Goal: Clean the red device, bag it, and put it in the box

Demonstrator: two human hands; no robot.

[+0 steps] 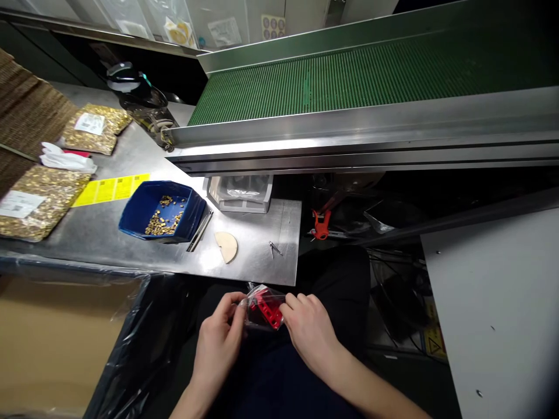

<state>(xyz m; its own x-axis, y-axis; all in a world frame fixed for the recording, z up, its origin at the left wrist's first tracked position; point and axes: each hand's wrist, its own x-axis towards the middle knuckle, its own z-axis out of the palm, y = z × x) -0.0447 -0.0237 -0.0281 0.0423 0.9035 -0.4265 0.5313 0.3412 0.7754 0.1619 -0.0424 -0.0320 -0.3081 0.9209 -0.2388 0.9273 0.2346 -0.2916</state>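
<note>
Both hands are low over the lap, close together, pinched on one small clear bag (pixel 261 307) with a red plastic part (pixel 266 308) inside it. The left hand (pixel 218 337) grips the bag's edge at 9 o'clock with thumb and fingertips; the right hand (pixel 310 329) clamps the opposite edge at 3 o'clock. The bag hangs between them, just below the near edge of the steel bench (pixel 262 233).

Out from the bag at 12 o'clock, a pale half-round piece (pixel 227 245) lies flat on the bench, a small metal bit (pixel 275 248) near it at 1 o'clock. At 11 o'clock sits a blue tray (pixel 131 218) holding a scatter of small brass pieces (pixel 165 218), a thin metal rod (pixel 200 231) touching its right side. Behind that, a grey bin (pixel 240 195) lined with clear film.

Far out at 10 o'clock: a yellow label strip (pixel 111 189), print too small to read, two sealed bags of brass parts (pixel 41 201) (pixel 96 128) with white labels, also unreadable, and a white cloth (pixel 65 158) between them.

At 12 to 2 o'clock the green ribbed conveyor belt (pixel 371 75) runs across on its steel frame. An orange clamp (pixel 322 224) shows in the dark gap under it. At 8 o'clock a black plastic liner (pixel 140 337) drapes a cardboard box (pixel 56 343). A grey panel (pixel 493 302) sits at 3 o'clock.
</note>
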